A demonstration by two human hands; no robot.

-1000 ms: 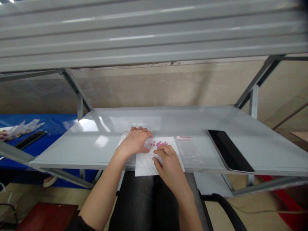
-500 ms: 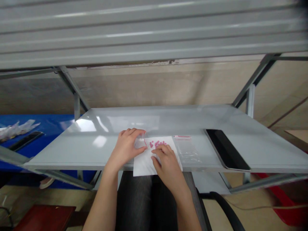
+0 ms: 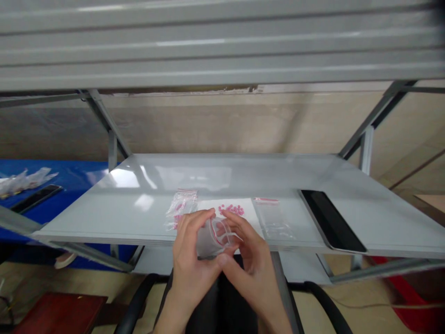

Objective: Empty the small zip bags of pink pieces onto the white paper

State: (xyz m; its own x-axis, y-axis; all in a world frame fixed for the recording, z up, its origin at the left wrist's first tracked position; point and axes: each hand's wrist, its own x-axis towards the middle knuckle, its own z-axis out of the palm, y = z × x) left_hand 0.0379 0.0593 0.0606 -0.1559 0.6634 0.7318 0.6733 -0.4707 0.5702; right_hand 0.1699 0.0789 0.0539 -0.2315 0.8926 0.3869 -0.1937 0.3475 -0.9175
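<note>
Between my hands, near the shelf's front edge, is a clear zip-lock bag [image 3: 207, 239] with a red seal line, its mouth spread round and facing right. My left hand [image 3: 189, 257] grips the bag's left side, thumb below and fingers on top. My right hand [image 3: 252, 260] curls round the mouth, its fingertips at the rim. Behind the hands, small round pink pieces [image 3: 232, 209] lie loose on a white paper sheet [image 3: 252, 215]. Left of the sheet are clear zip-lock bags [image 3: 181, 204] with pink pieces in them. Right of it lies a flat zip-lock bag [image 3: 274, 218].
A dark tablet [image 3: 332, 220] rests on the right of the grey shelf [image 3: 139, 222]. Metal struts [image 3: 106, 123] brace both sides below a grey panel overhead. At left, a blue surface [image 3: 79, 178] bears plastic bags and a dark phone-like device [image 3: 36, 198].
My right hand has left the pink pieces and joined my left at the bag. The bag has come nearer to me and its mouth is spread. The filled bags at left are now uncovered.
</note>
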